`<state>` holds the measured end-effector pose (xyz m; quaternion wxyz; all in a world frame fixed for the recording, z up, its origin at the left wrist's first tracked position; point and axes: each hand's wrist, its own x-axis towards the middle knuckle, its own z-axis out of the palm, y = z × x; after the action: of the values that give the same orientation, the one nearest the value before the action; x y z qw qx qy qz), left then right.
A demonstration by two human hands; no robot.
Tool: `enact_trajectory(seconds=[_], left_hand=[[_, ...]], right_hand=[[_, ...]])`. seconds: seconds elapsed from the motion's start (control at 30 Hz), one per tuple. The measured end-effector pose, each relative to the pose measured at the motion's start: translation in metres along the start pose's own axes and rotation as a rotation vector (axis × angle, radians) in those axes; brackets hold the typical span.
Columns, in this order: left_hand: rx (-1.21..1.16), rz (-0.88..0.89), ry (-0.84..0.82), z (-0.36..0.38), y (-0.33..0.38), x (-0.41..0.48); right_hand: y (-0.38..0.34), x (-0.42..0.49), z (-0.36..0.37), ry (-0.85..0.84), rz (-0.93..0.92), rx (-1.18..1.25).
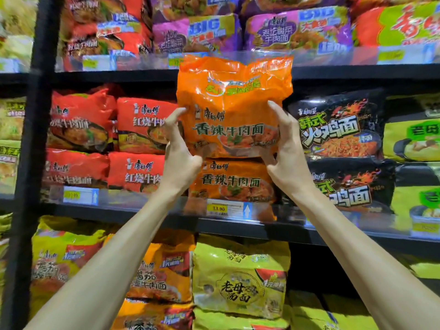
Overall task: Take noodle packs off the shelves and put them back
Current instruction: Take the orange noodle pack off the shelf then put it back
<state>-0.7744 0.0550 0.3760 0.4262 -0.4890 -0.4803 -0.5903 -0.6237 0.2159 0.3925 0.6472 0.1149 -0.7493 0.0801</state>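
An orange noodle pack (232,108) stands upright in front of the middle shelf, its top reaching past the shelf edge above. My left hand (179,154) grips its lower left edge and my right hand (287,153) grips its lower right edge. Directly below it a second orange noodle pack (234,183) of the same kind lies on the middle shelf (142,211).
Red packs (140,126) fill the shelf to the left, black packs (338,129) to the right. Purple packs (295,29) sit on the upper shelf, yellow packs (240,277) on the lower one. A black upright post (35,115) stands at the left. A price tag (219,208) hangs under the orange packs.
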Motion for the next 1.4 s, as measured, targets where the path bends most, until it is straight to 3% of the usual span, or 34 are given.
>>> enact_trajectory(seconds=[0.3,0.6,1.03,1.2,1.4], left_hand=[[-0.026,-0.033,-0.015,0.009,-0.021,-0.006],[0.100,-0.048,-0.073,0.017,-0.024,-0.002],[0.159,-0.113,-0.100,0.016,-0.021,0.000],[0.194,-0.211,-0.144,0.015,-0.020,0.011],[0.220,-0.252,-0.155,0.012,-0.008,0.003]], right_hand=[[0.004,-0.003,0.003,-0.017,0.006,-0.053],[0.001,0.016,-0.001,-0.178,0.185,-0.242],[-0.003,0.023,0.008,-0.136,0.245,-0.374],[-0.012,0.023,0.004,-0.137,0.228,-0.576],[-0.025,0.020,0.001,-0.198,0.264,-0.623]])
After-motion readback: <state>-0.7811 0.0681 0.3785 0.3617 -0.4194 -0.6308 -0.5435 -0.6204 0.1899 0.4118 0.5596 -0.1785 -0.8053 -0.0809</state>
